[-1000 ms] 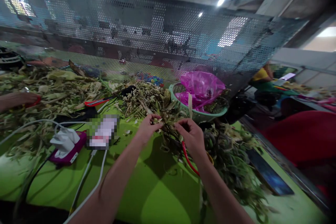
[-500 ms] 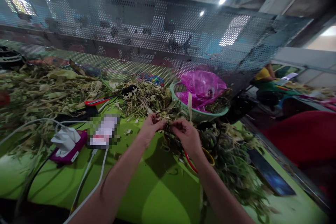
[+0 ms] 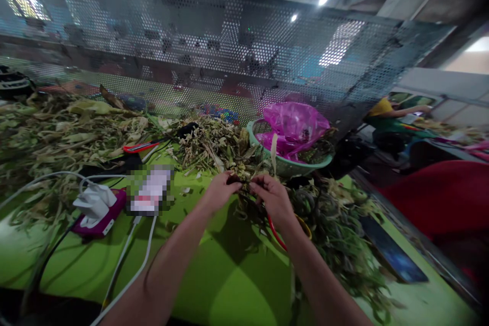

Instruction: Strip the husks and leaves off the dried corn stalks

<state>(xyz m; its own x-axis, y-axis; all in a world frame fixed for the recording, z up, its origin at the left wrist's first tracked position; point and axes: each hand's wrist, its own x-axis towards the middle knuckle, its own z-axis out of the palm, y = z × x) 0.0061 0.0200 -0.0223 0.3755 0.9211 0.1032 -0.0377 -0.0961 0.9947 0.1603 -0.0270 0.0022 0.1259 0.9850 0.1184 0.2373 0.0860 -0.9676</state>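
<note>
Meeting at the dry leaves [image 3: 249, 167] in the centre of the frame, the left hand [image 3: 221, 189] and right hand [image 3: 272, 194] each form a narrow pinch, thumb near fingertips; whether anything sits between them is too small to tell. A red loop [image 3: 275, 234] shows beside the right wrist. Just above right, a green basin [image 3: 294, 167] holds a pink bag [image 3: 298, 119]. Greener plants [image 3: 336, 234] heap up lower right, next to a dark phone [image 3: 401, 254]. At left lie a pixelated phone [image 3: 151, 191], white plugs [image 3: 94, 205] in a purple socket [image 3: 115, 210], and a leaf heap [image 3: 64, 130]. Mesh [image 3: 191, 35] spans the top.
</note>
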